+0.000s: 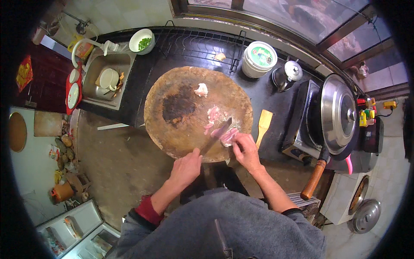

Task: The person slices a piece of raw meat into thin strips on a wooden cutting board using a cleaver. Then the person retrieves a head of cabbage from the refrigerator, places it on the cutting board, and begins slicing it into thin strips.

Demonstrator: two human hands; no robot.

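Observation:
A round wooden chopping board [176,136] lies before me, with a dark worn patch on its left half. My left hand [187,168] grips a knife [217,137] at the board's near edge, its blade angled away to the right. The fingertips of my right hand [247,150] hold the right end of a piece of raw meat [229,136], close beside the blade. Just beyond the knife lie thin pink meat slices [213,114]. Farther back on the board sits a whitish lump [201,90], perhaps fat.
A wooden spatula [265,121] lies right of the board, near a gas stove [300,129] bearing a lidded wok [338,115]. Behind stand a wire rack [200,40], a white tub [258,60] and a metal pot [288,74]. Leftward are a bowl of chopped greens [142,42] and a sink [124,68].

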